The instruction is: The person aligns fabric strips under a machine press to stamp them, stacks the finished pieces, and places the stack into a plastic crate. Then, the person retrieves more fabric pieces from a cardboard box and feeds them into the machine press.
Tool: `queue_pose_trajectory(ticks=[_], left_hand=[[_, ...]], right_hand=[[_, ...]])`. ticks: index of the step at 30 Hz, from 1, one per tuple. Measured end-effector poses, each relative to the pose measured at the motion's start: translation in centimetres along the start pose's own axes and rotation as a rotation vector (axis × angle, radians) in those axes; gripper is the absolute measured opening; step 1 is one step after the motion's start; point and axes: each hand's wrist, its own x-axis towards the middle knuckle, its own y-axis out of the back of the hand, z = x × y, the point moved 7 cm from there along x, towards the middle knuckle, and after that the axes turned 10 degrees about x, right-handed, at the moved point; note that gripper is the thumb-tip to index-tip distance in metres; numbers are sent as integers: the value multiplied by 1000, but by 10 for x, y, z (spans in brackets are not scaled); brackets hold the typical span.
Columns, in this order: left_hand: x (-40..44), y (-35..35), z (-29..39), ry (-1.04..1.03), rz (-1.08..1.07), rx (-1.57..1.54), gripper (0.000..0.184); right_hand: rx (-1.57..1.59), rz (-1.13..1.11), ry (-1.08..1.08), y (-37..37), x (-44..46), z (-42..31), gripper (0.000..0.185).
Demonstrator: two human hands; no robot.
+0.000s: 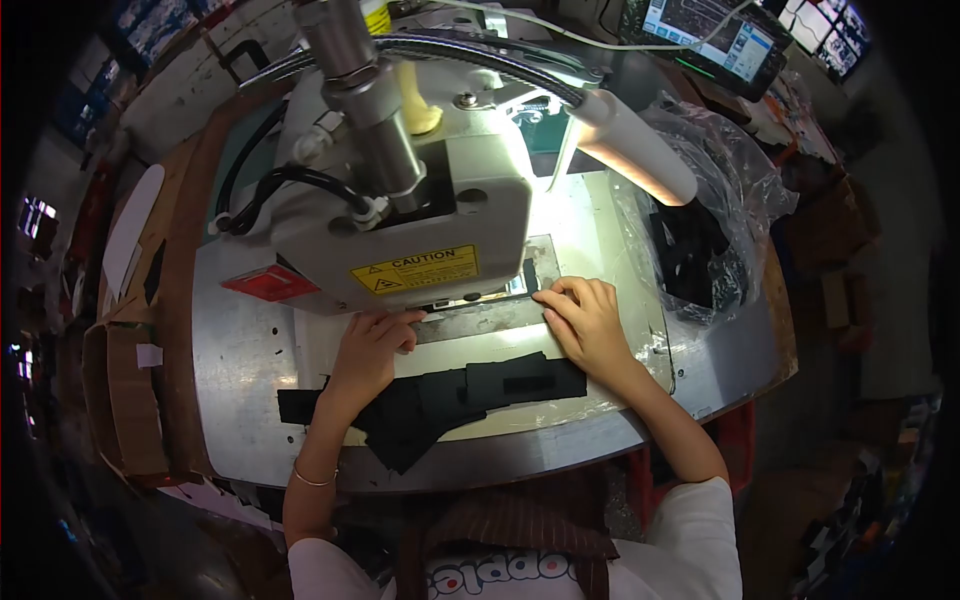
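My left hand is at the left end of a narrow black fabric strip, its fingers curled and pressed together. At the strip's right end, my right hand pinches with thumb and fingertips. The strip lies along a metal plate at the front of the sewing machine head, which hides part of the work area behind it. Between my forearms and close to the table edge, several flat black fabric pieces overlap in a loose row.
A lit white lamp hangs over the right side. Beyond my right hand is a clear plastic bag with black pieces inside. A control screen stands at the back right. Cardboard lines the table's left side. Cables cross above the machine.
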Motion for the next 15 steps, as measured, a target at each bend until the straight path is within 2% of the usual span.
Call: queue_pose_trajectory(ticks=[9,12,15], left_hand=[[3,3,-1,33,-8,-52,14],[4,1,-1,34,-17,-99,17],[4,2,-5,62,-14,-177,20]], right_hand=[[-61,11,50,0,0,-2,22],[73,-12,81,13,-1,2,22],[-134,12,21,70,-10,65,24]])
